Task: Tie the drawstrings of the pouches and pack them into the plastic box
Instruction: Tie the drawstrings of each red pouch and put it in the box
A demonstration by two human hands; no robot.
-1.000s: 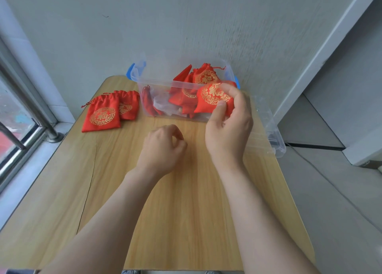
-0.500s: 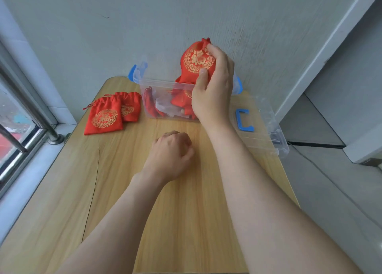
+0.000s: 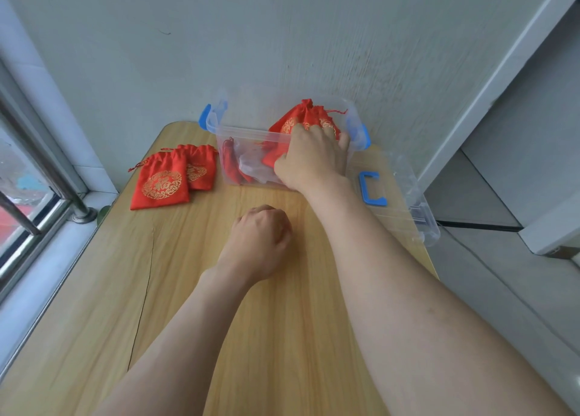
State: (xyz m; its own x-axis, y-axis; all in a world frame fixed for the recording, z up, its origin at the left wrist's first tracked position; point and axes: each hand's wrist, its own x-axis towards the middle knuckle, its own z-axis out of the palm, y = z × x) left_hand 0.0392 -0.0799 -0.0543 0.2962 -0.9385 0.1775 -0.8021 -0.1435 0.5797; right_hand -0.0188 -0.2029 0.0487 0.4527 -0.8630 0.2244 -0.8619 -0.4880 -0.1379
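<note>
**Red pouch held in the clear box**

The right hand (image 3: 310, 161) reaches over the near rim of the plastic box (image 3: 238, 133), its fingers curled down over the top pouch (image 3: 306, 115) and holding it. That pouch is glossy red fabric with gold print. Its neck is gathered into a pucker and a thin red cord trails towards the right wall. It sits at the box's right end on other red pouches, seen through the transparent wall. The box has rounded corners and blue clips.

The left hand (image 3: 262, 239) rests on the wood-grain table (image 3: 188, 305), curled into a fist and holding nothing. Two flat pouches (image 3: 160, 183) overlap left of the box. The clear lid (image 3: 408, 195) lies to its right.
</note>
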